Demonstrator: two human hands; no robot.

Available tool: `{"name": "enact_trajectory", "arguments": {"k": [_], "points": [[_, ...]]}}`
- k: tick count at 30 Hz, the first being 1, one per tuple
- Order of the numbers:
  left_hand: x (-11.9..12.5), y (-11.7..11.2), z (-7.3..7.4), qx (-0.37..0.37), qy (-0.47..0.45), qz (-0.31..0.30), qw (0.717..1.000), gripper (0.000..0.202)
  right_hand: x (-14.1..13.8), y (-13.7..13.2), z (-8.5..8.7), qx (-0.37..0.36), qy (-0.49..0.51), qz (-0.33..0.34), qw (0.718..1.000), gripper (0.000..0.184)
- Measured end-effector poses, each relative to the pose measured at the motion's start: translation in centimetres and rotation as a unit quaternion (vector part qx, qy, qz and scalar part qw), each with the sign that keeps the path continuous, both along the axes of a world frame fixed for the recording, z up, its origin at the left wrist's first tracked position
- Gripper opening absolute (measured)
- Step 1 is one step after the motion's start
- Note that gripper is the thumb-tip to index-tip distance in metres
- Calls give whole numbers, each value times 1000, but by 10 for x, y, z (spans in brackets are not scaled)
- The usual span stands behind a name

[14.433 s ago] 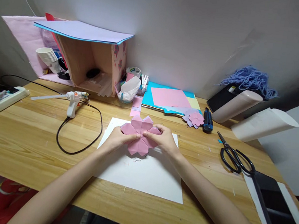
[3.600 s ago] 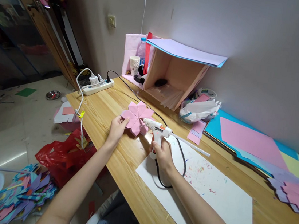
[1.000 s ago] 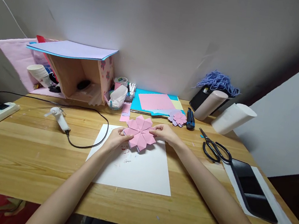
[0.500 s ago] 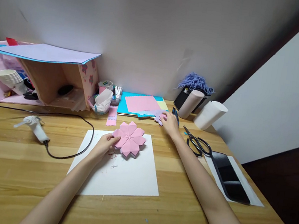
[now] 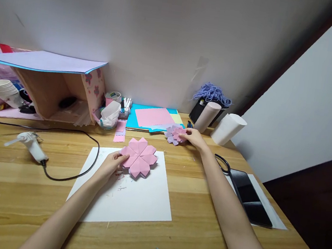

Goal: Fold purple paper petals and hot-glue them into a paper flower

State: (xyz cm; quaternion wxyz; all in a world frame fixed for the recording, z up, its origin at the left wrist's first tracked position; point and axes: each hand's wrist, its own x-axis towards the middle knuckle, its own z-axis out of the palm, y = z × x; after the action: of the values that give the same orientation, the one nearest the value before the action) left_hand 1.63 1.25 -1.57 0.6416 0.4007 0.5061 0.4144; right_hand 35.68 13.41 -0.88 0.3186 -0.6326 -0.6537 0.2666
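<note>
A large pink folded paper flower lies on a white sheet on the wooden desk. My left hand pinches its left edge, fingers closed on a petal. My right hand reaches to the back of the desk and grips a smaller pink-and-lilac paper flower, held just above the desk beside the stack of coloured paper.
A glue gun with a black cord lies at the left. Black scissors and a dark phone sit at the right. Two pale rolls, blue yarn, a tipped box and paper cups line the back.
My right hand left the large flower, reached to the back right and took hold of the small flower, drawing it slightly left. The left hand stays on the large flower.
</note>
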Motion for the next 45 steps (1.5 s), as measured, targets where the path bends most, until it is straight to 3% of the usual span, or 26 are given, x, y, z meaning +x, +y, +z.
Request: {"name": "enact_trajectory", "arguments": {"k": [6, 11, 16, 20, 23, 26, 28, 30, 32, 36, 39, 45], "points": [[-1, 0, -2, 4, -4, 7, 1000, 34, -16, -9, 11, -23, 118, 12, 993, 48], [-1, -1, -3, -1, -17, 12, 1000, 33, -23, -16, 18, -38, 50, 29, 998, 51], [1, -3, 1, -5, -15, 18, 1000, 33, -23, -16, 20, -58, 100, 26, 993, 50], [1, -3, 1, -5, -18, 30, 999, 35, -21, -10, 10, -3, 80, 12, 997, 45], [1, -3, 0, -4, -14, 50, 999, 37, -20, -6, 10, 82, 63, -75, 992, 38], [2, -3, 1, -12, -5, 66, 998, 38, -23, -10, 21, 189, 102, -138, 967, 34], [3, -4, 2, -16, -13, 73, 997, 36, -32, -18, 33, 206, 159, -101, 960, 33], [4, -4, 4, -17, -32, 81, 996, 34, -49, -31, 45, 154, 215, -20, 964, 33], [4, -4, 5, -17, -51, 88, 995, 31, -70, -46, 54, 54, 235, 79, 967, 33], [5, -5, 5, -18, -85, 88, 992, 30, -113, -73, 55, -82, 254, 174, 948, 38], [5, -7, 5, -27, -94, 73, 993, 29, -132, -83, 45, -126, 237, 196, 943, 39], [7, -9, 3, -26, -125, 50, 991, 25, -138, -82, 25, -124, 240, 167, 948, 38]]}}
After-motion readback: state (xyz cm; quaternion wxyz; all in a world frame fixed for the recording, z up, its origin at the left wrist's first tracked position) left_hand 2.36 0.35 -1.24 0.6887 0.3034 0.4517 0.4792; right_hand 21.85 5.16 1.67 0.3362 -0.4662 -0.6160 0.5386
